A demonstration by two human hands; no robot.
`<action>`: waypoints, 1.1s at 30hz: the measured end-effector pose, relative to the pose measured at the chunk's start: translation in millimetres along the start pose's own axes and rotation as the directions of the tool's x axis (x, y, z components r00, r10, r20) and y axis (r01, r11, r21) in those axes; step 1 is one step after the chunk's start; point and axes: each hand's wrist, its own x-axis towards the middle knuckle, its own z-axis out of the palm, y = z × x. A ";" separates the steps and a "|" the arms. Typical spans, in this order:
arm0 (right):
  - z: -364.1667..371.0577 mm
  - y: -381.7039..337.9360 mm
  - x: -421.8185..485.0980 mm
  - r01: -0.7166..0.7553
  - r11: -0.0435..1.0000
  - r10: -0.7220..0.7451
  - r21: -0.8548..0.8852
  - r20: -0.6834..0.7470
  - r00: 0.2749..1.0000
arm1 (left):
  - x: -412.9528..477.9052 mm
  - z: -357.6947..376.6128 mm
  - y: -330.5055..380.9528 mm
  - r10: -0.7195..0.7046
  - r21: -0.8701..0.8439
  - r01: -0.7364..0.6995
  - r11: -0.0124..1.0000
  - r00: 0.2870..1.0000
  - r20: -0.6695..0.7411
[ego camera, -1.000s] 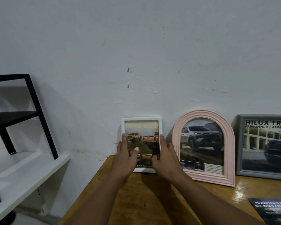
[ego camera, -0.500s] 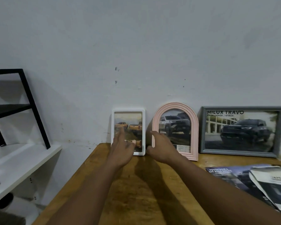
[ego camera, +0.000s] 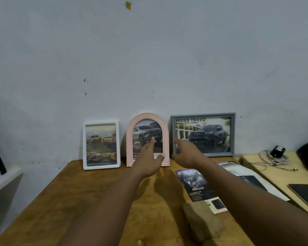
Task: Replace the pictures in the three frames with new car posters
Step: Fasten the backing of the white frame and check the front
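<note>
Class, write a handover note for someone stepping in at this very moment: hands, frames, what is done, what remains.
Left hand: open, fingers straight, in front of the pink arched frame; contact unclear.
Right hand: open, empty, beside the grey frame.
Done: the white frame, pink and grey frames stand in a row on the table against the wall, each showing a car picture.
Left: probably only straightening. Brochures lie at right.

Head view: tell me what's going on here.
A person stretches both hands toward three car-picture frames leaning on the wall at the back of a wooden table. The left hand, fingers straight, is in front of the pink arched frame; the right hand hangs between it and the grey frame. Neither grips anything. The white frame stands untouched on the left.
</note>
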 end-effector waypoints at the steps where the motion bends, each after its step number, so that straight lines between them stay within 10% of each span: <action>1: -8.1 6.9 -2.7 -0.016 1.000 0.016 -0.004 -0.010 1.000 | 1.6 5.0 9.5 0.017 0.007 -0.018 1.000 1.000 0.023; 33: 39.2 65.4 -119.3 -0.004 0.989 0.023 -0.148 0.126 0.992 | -111.7 81.7 -3.4 -0.089 -0.035 0.091 0.995 0.995 0.053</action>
